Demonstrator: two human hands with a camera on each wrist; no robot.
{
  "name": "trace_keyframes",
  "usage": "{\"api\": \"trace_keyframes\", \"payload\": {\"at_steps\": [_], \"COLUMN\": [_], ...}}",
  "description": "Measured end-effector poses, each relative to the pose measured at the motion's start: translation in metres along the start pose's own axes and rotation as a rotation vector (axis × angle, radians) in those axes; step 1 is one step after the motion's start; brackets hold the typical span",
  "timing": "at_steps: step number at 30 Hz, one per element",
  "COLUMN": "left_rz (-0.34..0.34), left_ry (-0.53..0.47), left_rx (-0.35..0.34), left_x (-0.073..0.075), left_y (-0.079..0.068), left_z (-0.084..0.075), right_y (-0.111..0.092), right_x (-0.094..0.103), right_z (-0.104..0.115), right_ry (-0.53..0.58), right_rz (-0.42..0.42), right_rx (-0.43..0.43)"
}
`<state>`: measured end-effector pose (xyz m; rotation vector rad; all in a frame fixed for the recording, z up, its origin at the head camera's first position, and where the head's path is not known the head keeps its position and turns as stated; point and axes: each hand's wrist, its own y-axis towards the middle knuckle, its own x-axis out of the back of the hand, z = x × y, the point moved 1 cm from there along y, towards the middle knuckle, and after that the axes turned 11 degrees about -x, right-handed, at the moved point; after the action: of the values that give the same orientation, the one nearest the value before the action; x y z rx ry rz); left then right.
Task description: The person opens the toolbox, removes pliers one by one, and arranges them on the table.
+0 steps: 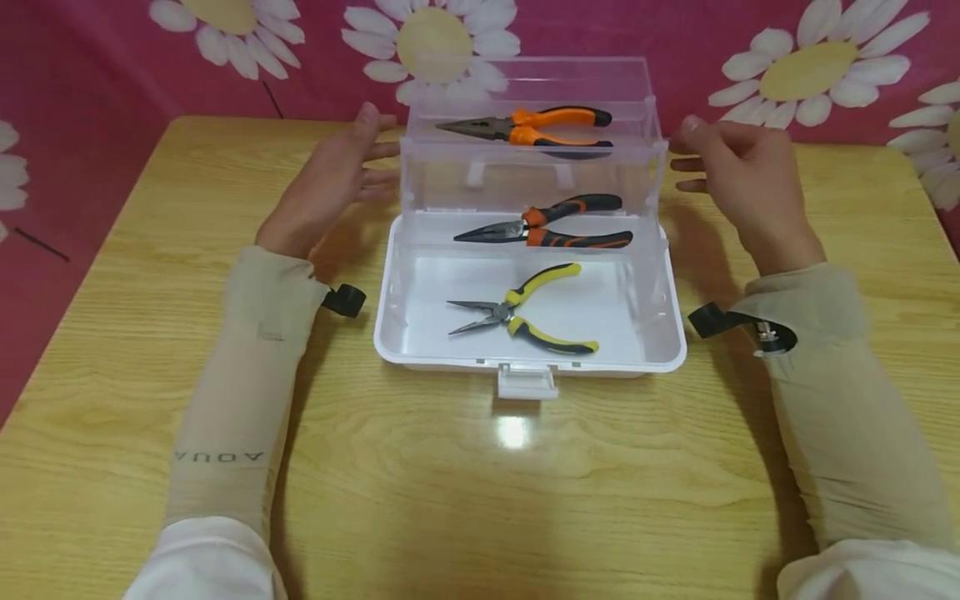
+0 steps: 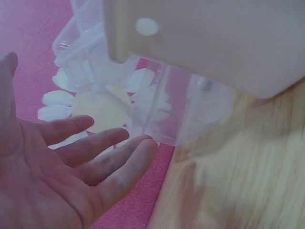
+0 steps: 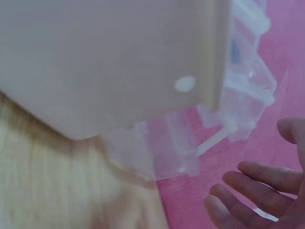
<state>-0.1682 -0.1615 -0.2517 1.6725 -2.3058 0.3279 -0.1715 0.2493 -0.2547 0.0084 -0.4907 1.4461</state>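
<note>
A white toolbox [image 1: 390, 333] with raised clear trays [image 1: 450, 179] stands between my hands. Orange-and-black long-nose pliers [image 1: 536, 127] lie in the upper tray, and black-and-orange long-nose pliers [image 1: 536, 229] in the tray below. Yellow-and-black long-nose pliers [image 1: 517, 312], jaws spread, are on the box floor. My left hand [image 1: 330, 175] is just left of the trays, fingers extended; in its wrist view the palm [image 2: 47, 181] holds nothing. To the right of the trays is my right hand [image 1: 750, 179], its fingers [image 3: 262, 191] relaxed and apart from the clear plastic.
The box sits on a wooden table [image 1: 420, 492], its white latch [image 1: 527, 382] hanging at the front. Behind, a pink cloth with daisies [image 1: 615, 33] borders the table's back edge. The clear lid [image 1: 585, 79] stands open toward that cloth.
</note>
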Motion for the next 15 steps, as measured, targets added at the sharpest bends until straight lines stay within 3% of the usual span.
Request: {"api": "trace_keyframes", "payload": {"at_steps": [7, 11, 15], "left_rz": [-0.008, 0.013, 0.018], "left_ry": [-0.064, -0.110, -0.088], "left_rx": [-0.115, -0.200, -0.291], "left_x": [0.000, -0.002, -0.004], "left_y": [0.000, 0.000, -0.003], "left_z": [0.000, 0.000, 0.001], "right_y": [-0.018, -0.028, -0.041], "right_x": [0.001, -0.001, -0.009], "right_z": [0.015, 0.025, 0.031], "right_ry": [-0.052, -0.070, -0.104], "right_rz": [-0.137, -0.171, -0.208], "right_rx": [0.138, 0.224, 0.299]}}
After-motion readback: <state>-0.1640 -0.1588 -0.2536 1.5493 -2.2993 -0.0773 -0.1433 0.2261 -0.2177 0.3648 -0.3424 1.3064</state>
